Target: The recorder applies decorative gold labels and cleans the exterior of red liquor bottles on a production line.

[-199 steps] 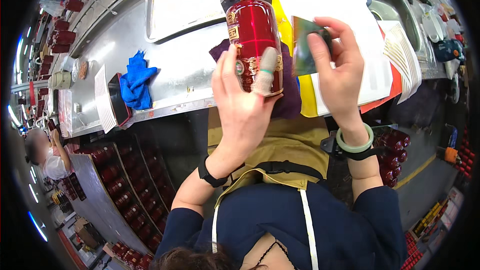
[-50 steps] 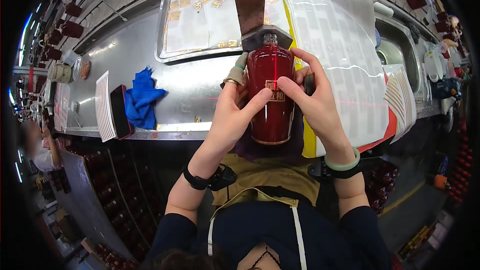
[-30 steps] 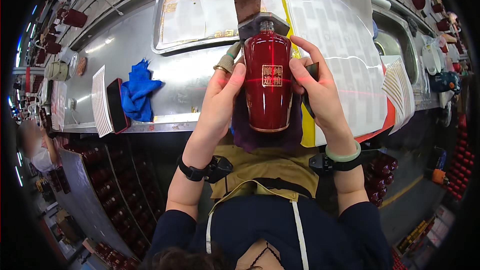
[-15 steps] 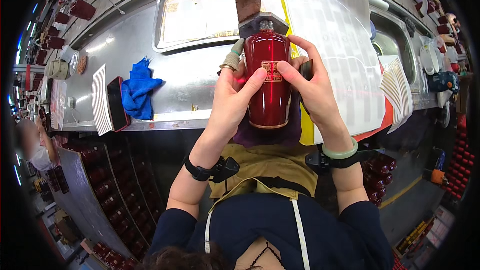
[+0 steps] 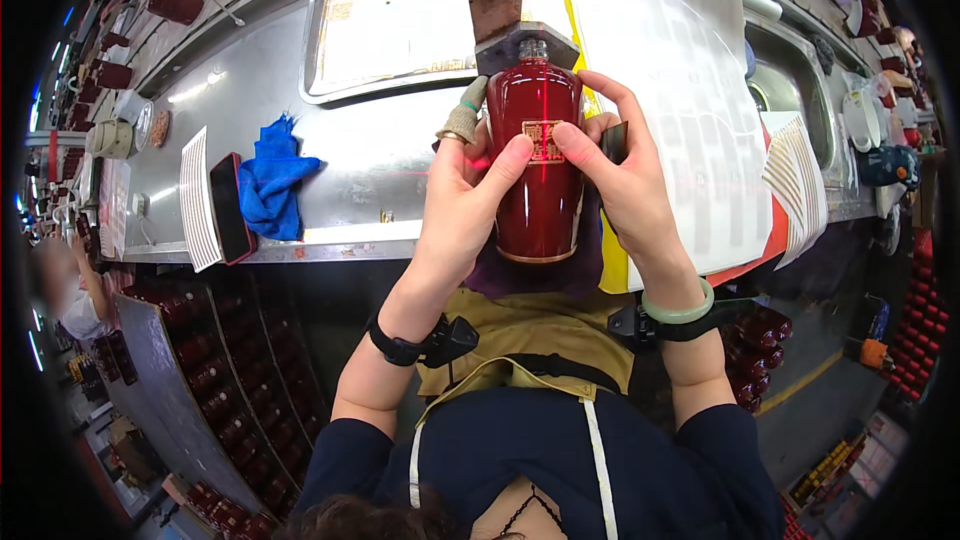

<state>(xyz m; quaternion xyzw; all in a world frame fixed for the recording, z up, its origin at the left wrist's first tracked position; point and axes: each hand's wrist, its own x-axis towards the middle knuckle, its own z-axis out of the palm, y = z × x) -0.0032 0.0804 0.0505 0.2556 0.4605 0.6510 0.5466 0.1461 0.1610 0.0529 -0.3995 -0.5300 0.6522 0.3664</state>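
Observation:
A glossy dark red glass bottle [image 5: 538, 210] lies with its clear neck pointing away from me, at a metal bracket [image 5: 527, 37]. Thin red light lines cross on it. My left hand [image 5: 470, 165] is closed round its left side, with a knitted cover on the index finger. My right hand [image 5: 620, 165] grips the right side, and a dark flat piece [image 5: 616, 142] shows among its fingers. Both thumbs press on the edges of a small gold-framed square label [image 5: 543, 142] on the bottle's front. Behind the bottle, the other fingers are partly hidden.
A metal tray [image 5: 318, 70] with gold label pieces stands at the far left. A blue cloth [image 5: 272, 180], a phone [image 5: 232, 208] and a striped strip [image 5: 200, 202] lie left. White translucent sheets [image 5: 670, 70] cover the right side, beside a sink [image 5: 790, 75]. A person [image 5: 85, 290] is far left.

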